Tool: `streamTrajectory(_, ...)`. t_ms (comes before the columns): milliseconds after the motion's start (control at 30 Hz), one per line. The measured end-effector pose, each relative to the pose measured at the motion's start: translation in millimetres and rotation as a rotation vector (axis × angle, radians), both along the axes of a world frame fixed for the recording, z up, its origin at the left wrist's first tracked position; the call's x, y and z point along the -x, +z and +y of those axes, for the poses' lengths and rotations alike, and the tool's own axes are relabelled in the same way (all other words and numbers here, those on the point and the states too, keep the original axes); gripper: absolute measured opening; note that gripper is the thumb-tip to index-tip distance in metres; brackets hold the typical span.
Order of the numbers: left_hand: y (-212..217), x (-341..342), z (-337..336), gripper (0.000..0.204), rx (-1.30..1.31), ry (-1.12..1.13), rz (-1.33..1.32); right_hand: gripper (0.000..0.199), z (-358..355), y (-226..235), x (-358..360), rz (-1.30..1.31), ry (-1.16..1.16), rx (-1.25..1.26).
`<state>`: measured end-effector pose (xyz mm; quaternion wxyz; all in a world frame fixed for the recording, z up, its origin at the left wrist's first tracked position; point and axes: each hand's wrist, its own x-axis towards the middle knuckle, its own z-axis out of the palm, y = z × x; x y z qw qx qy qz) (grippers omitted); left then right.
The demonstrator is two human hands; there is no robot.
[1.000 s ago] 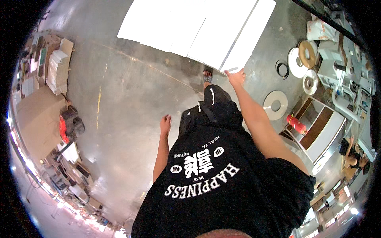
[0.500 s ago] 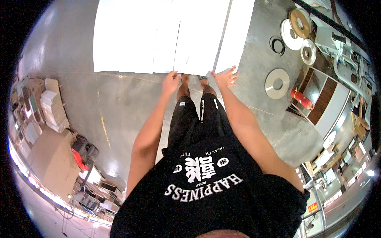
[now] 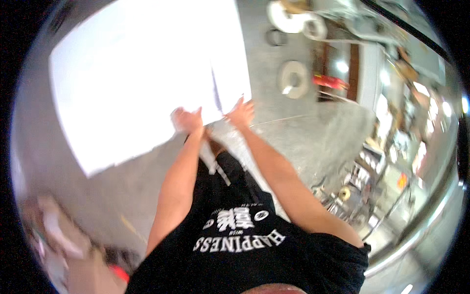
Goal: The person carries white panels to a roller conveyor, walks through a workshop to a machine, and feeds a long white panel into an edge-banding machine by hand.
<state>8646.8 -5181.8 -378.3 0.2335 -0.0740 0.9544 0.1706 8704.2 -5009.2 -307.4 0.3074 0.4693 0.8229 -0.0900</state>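
Observation:
Large white panels [image 3: 132, 73] lie side by side before me, their near edge close to my feet. A dark narrow gap [image 3: 215, 90] runs between the wide white area and a strip at the right. My left hand [image 3: 187, 120], smeared by motion, is over the near edge left of the gap, thumb apart from the other fingers. Over the near end of the right strip, my right hand [image 3: 240, 115] has its fingers spread and its thumb toward the gap. Whether either palm presses on the panels is too blurred to tell.
Grey concrete floor [image 3: 274, 152] surrounds the panels. To the right lie a cream ring-shaped roll [image 3: 293, 79], a black ring [image 3: 276, 36] and white rolls [image 3: 315, 27]. A red cylinder [image 3: 330, 82] lies beside a panelled frame [image 3: 369, 73]. Brown cardboard [image 3: 88, 274] is at lower left.
My view has turned, so the panels appear shifted left and tilted. My left hand has come from the panels' front edge further over their surface. My right hand stays near the right strip.

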Motion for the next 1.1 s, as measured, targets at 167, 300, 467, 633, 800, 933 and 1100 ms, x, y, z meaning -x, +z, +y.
streamTrajectory(167,-39,6,-20,0.069,-0.028,-0.099,0.307,0.14,-18,15,5,0.091,-0.014,0.015)
streamTrajectory(300,-30,17,-24,0.061,-0.118,-0.118,0.18,0.143,-16,28,1,0.198,-0.061,-0.002)
streamTrajectory(467,-51,32,-82,0.073,-0.364,0.202,0.088,0.143,-22,43,3,0.222,-0.09,0.011)
streamTrajectory(633,-45,39,-220,0.087,-0.426,0.419,0.181,0.141,-41,51,8,0.234,-0.139,0.074)
streamTrajectory(800,35,64,-296,0.086,-0.455,0.551,0.266,0.144,-35,45,2,0.253,-0.174,0.163)
streamTrajectory(933,110,94,-249,0.084,-0.614,0.689,0.338,0.133,-7,30,-38,0.288,-0.225,0.214)
streamTrajectory(1100,180,90,-125,0.075,-0.727,0.411,0.488,0.101,42,28,-83,0.687,-0.426,0.427)
